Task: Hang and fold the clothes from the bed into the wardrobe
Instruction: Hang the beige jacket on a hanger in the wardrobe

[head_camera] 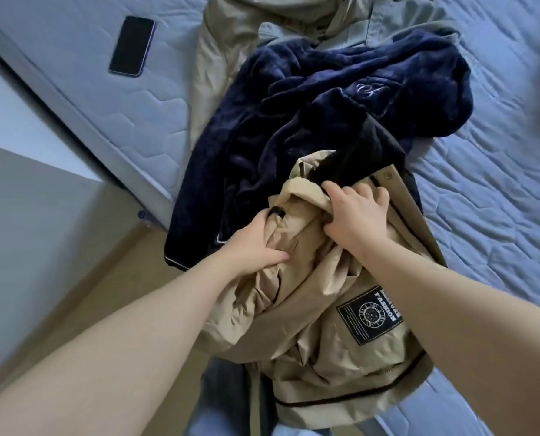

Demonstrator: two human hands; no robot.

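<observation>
Both hands are closed on the beige jacket (319,347), which lies crumpled at the near edge of the bed (498,146), partly hanging over it toward the person. The left hand (256,243) grips a bunch of the cloth on the left side of the jacket, with the thumb pressed into the folds. The right hand (353,212) holds the upper part near the collar, the fingers curled over the edge of the fabric. The two hands are near each other but do not touch. A black patch (369,316) with white print is sewn on the jacket, just beside the right forearm. Behind the jacket, and partly under it, lies a dark blue fleece garment (325,99) with a small embroidered sign. Further back there is a grey-green shirt (397,20) and a pale beige garment (218,58), both partly covered by the blue one. A black phone (132,46) lies flat on the mattress at the left, well apart from the clothes. Beside the bed the wooden floor (105,278) is visible.
</observation>
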